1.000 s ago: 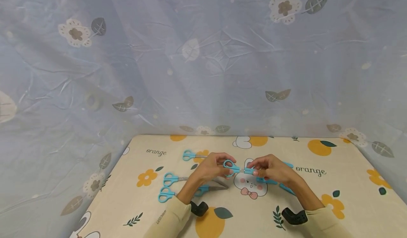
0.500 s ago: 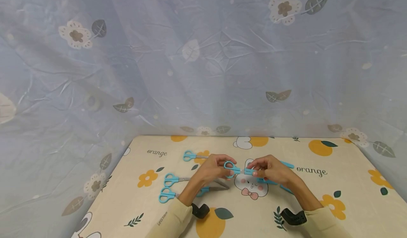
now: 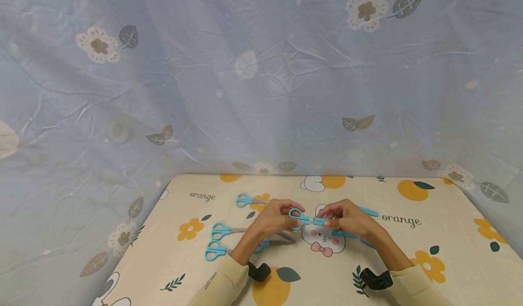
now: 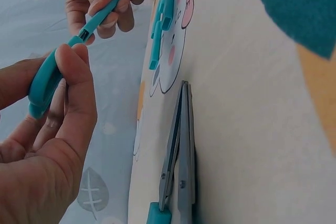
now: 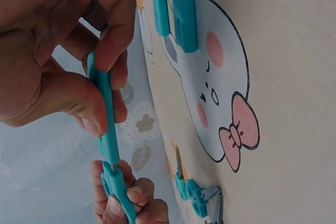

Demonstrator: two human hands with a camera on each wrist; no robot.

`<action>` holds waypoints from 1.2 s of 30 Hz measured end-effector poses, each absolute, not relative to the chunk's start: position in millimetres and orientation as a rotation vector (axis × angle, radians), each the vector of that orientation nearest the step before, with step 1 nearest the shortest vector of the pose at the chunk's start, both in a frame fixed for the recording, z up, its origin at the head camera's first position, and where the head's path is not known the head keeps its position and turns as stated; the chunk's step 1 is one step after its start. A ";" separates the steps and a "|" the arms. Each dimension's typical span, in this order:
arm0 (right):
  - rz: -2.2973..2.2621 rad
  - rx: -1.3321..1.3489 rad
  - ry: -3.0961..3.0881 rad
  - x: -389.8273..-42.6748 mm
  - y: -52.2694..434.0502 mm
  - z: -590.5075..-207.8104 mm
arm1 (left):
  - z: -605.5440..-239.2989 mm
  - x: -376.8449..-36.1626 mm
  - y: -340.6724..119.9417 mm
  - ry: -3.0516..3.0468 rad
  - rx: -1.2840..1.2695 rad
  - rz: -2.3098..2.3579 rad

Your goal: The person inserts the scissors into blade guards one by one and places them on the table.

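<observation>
We hold blue scissors (image 3: 301, 217) above table (image 3: 449, 260), over rabbit print. Left hand (image 3: 274, 218) pinches handle loops to steady them. Right hand (image 3: 347, 219) pinches blue blade cover (image 3: 321, 221), in line with blades. 3 bare scissors (image 3: 222, 240) lie at left, 2 spare covers (image 5: 176, 3) beside right hand.

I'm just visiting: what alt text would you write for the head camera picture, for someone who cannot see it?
Two hands meet above a cartoon-printed table: the left hand grips blue scissors by the handle, the right hand pinches a blue blade cover at their tip. More blue scissors lie at left.
</observation>
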State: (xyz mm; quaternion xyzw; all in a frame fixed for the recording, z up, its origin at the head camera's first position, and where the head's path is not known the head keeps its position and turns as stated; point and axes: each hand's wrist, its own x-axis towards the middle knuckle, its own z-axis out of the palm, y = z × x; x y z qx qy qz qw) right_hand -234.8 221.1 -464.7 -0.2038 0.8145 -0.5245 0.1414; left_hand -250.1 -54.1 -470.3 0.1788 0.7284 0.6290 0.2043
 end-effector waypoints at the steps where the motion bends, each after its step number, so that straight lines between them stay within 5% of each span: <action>1: -1.504 -0.582 2.361 -234.9 220.9 -464.8 | -470.4 -250.0 -54.1 2.032 0.500 1.756; 36: -1.540 -0.517 2.278 -232.4 213.5 -468.7 | -471.5 -246.2 -50.4 2.045 0.536 1.732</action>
